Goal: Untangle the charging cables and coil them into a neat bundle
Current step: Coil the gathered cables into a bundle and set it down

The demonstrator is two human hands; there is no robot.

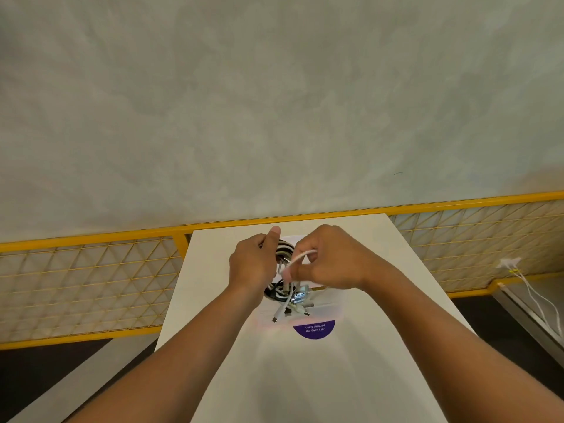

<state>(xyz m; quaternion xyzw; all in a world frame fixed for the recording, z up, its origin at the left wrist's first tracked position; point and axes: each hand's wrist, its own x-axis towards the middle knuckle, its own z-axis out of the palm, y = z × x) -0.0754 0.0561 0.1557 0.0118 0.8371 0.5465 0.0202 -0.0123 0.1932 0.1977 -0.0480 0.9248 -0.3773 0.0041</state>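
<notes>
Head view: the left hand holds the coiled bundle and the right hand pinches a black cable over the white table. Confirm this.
Wrong colour: the head view shows the right hand pinching a white cable, not black. The left hand does hold the coiled bundle over the white table.

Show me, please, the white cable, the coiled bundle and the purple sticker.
white cable (300, 257): head view, arched strand pinched by the right hand (329, 264).
coiled bundle (285, 249): head view, top of the coil gripped by the left hand (253, 264).
purple sticker (314, 330): head view, its middle.
</notes>
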